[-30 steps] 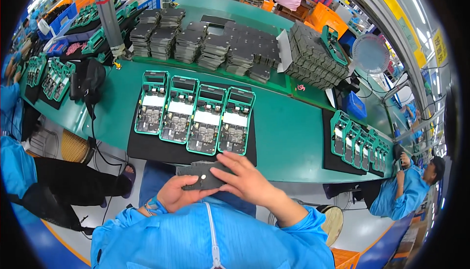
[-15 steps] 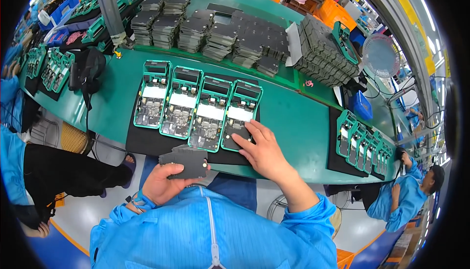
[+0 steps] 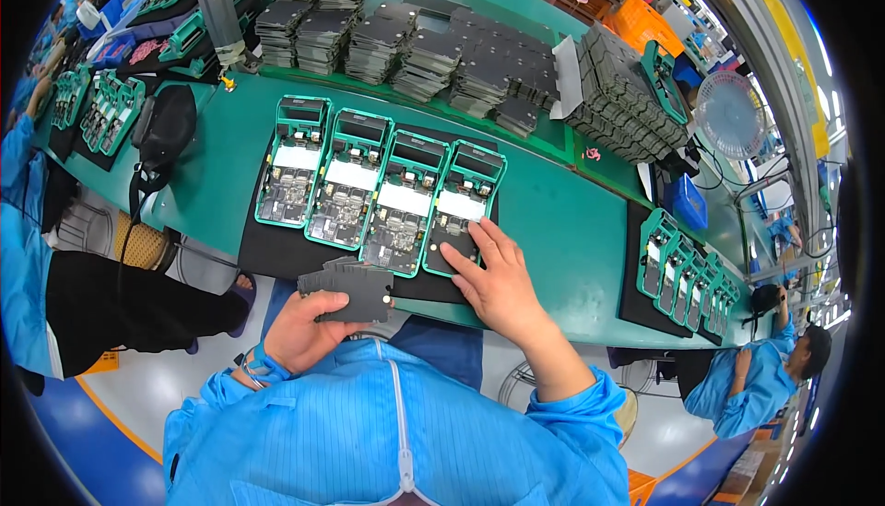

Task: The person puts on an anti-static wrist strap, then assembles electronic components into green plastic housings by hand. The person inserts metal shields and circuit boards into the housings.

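Observation:
My left hand (image 3: pixel 302 329) is closed round a fanned stack of thin dark grey plates (image 3: pixel 358 294), thumb on top, just in front of the bench's near edge. With fingers spread, my right hand (image 3: pixel 502 287) rests its fingertips on a dark plate (image 3: pixel 448 241) lying in the lower part of the rightmost green device housing (image 3: pixel 499 174). Several such housings stand side by side on a black mat (image 3: pixel 267 253). The others, such as the leftmost housing (image 3: pixel 284 194), show bare circuit boards below a white strip.
Tall stacks of dark plates (image 3: pixel 376 45) line the back of the green bench (image 3: pixel 562 248). More housings (image 3: pixel 678 271) lie on a mat at the right. A black bag (image 3: pixel 168 128) and a metal post (image 3: pixel 215 8) stand at the left. A co-worker (image 3: pixel 761 377) sits at the right.
The view has shifted slightly, so the bench appears a little higher. My right fingertips stay on the plate in the rightmost housing, and my left hand still holds the stack.

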A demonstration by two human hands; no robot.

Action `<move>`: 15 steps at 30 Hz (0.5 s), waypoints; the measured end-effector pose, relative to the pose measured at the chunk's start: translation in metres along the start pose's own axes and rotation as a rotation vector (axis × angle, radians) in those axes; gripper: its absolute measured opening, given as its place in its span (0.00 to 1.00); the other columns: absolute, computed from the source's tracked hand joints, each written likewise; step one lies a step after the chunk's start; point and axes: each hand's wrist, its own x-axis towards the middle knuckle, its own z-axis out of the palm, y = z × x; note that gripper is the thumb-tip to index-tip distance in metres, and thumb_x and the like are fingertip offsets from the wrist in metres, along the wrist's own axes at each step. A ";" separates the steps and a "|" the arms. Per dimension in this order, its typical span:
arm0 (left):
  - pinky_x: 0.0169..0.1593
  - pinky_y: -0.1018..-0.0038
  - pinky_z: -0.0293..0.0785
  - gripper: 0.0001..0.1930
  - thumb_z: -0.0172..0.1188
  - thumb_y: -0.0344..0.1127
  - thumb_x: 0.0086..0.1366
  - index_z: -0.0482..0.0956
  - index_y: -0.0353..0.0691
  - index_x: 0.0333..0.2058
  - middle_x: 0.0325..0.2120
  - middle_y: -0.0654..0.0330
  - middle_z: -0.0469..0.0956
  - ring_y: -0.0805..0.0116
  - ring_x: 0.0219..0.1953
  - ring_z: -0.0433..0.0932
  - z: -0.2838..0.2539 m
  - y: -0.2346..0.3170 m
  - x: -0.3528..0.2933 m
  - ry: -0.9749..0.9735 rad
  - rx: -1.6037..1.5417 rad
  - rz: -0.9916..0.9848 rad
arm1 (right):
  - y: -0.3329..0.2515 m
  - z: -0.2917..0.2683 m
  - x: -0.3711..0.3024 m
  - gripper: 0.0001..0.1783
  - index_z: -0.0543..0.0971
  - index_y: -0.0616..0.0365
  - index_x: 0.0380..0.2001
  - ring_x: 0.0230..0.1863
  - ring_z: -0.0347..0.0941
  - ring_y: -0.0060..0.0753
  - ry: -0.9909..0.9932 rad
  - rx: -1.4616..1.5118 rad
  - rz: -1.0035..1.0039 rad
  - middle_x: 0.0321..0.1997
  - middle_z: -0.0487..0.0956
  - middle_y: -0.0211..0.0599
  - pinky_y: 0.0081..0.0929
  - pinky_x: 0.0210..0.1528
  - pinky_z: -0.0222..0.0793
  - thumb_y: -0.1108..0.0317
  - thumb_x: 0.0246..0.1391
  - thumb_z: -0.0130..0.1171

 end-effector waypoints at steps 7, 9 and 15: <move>0.57 0.58 0.65 0.23 0.49 0.27 0.59 0.63 0.32 0.54 0.50 0.49 0.69 0.55 0.53 0.70 0.002 0.002 0.003 0.016 0.045 -0.005 | -0.017 -0.006 0.007 0.27 0.73 0.48 0.49 0.61 0.53 0.56 0.036 -0.048 -0.002 0.59 0.62 0.48 0.50 0.58 0.54 0.61 0.41 0.63; 0.56 0.60 0.66 0.21 0.50 0.26 0.59 0.65 0.32 0.53 0.49 0.52 0.70 0.59 0.52 0.70 0.005 0.001 0.006 0.003 0.004 -0.030 | -0.028 -0.001 0.012 0.29 0.73 0.50 0.48 0.59 0.56 0.53 0.057 0.240 -0.155 0.58 0.63 0.47 0.50 0.57 0.54 0.63 0.38 0.66; 0.58 0.59 0.66 0.21 0.50 0.26 0.60 0.63 0.32 0.54 0.49 0.51 0.70 0.57 0.52 0.70 0.006 0.000 0.009 -0.020 -0.044 -0.048 | -0.043 0.010 0.019 0.32 0.71 0.51 0.52 0.56 0.62 0.49 -0.028 0.443 -0.239 0.57 0.65 0.44 0.42 0.56 0.61 0.67 0.38 0.66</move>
